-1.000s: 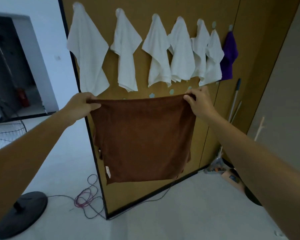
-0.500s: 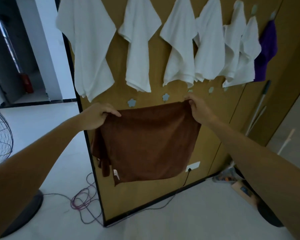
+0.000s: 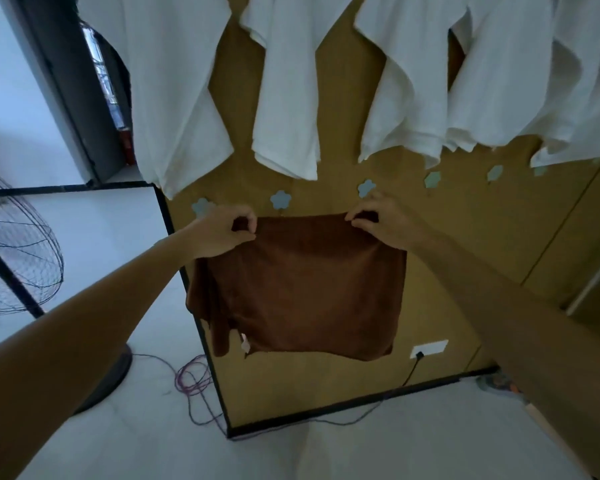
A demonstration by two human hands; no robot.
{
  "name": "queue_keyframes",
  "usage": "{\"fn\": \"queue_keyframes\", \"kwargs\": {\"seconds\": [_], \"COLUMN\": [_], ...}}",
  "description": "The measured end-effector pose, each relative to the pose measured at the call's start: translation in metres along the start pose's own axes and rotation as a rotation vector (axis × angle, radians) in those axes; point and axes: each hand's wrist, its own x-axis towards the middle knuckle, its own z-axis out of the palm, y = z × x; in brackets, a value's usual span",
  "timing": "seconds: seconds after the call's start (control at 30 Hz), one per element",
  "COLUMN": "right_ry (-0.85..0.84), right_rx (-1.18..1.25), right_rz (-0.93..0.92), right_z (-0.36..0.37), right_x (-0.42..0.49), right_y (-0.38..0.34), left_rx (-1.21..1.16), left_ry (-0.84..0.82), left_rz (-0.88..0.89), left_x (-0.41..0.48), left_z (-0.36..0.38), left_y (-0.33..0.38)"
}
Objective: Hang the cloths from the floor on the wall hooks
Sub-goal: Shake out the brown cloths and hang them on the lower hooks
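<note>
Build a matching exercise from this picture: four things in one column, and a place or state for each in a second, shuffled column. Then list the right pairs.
Things
1. brown cloth
2. white cloths
3. fan
4. socket

Places or states
a. stands on the floor at the left edge of the view
b. gripped at its top edge by the left hand and the right hand
c. low on the wall, with a black cable running down from it
d. hang in a row along the top

Pairs: 1-b, 2-d, 3-a, 4-c
</note>
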Motion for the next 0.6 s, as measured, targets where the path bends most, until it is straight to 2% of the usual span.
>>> {"fn": "queue_keyframes", "kwargs": {"seconds": [0.17, 0.3, 0.47, 0.6], "right_ry": [-0.095, -0.122, -0.129, -0.176], "right_rx": [0.047, 0.214, 0.213, 0.238], "right_rz": [-0.159, -0.271, -0.281, -0.216], "right_z": [0.016, 0.028, 0.047, 0.067], "right_x": [0.027, 0.042, 0.056, 0.065], "right_y": [0.029, 0.046, 0.058, 0.06], "left_rx": [0.035, 0.037, -0.117, -0.088], "left_ry": [-0.101, -0.013, 0.142, 0.172], "left_rz": [-0.114, -0.241, -0.372, -0.384], "left_x": [0.013, 0.018, 0.025, 0.036], "left_z": [0.015, 0.03, 0.047, 0.055], "left_y": [0.004, 0.013, 0.018, 0.014]}}
